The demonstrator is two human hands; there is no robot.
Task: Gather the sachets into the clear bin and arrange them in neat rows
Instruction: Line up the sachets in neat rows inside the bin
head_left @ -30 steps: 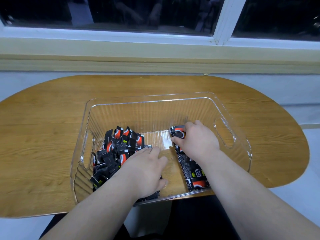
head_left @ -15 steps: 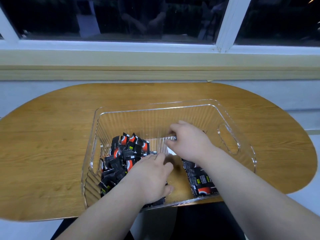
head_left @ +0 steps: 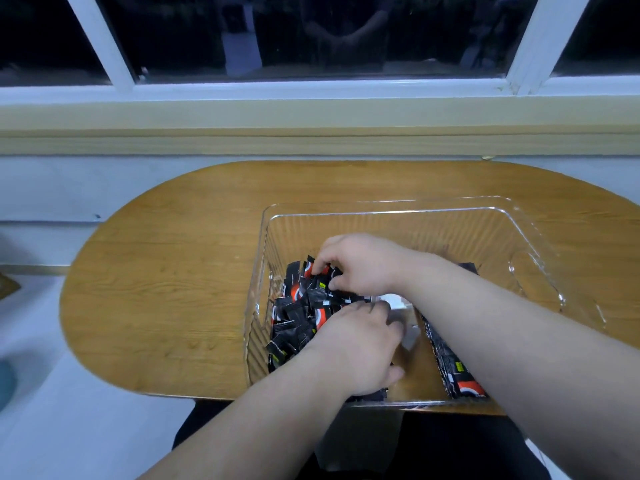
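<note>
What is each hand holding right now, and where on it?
The right hand pinches a sachet by its top edge in the loose pile. Whether the left hand, resting on that pile, holds anything cannot be told.

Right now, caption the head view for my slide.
Both hands, left and right, sort loose sachets inside the clear bin.

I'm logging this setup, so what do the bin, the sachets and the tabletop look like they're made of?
Bin: clear rigid plastic, glossy; the table shows through its ribbed walls.
Sachets: probably thin printed film or foil, black with red and white; they crumple in a loose pile.
Tabletop: wood or wood-look laminate, smooth, grain lines visible; I cannot tell which.
</note>
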